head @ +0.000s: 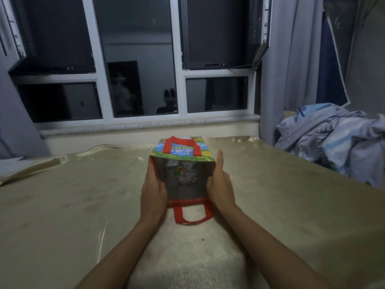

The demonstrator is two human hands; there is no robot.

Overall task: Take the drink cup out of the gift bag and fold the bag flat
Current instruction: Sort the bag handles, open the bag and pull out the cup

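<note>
Gift bag (183,174) open, red handles, drink cup (186,174) inside (cartoon print), left hand (153,189) and right hand (219,184) fingers pinching its side rims

Drink cup (186,174) partly hidden in gift bag (183,151); print blurred.

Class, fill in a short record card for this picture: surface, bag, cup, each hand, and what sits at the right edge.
surface: tan glossy sheet spread flat below a window
bag: gift bag with red handles, mouth open toward the camera
cup: drink cup inside the bag, not yet out
left hand: left hand grips the bag's left edge
right hand: right hand grips the right edge, thumb up
right edge: heap of bluish cloth
</note>
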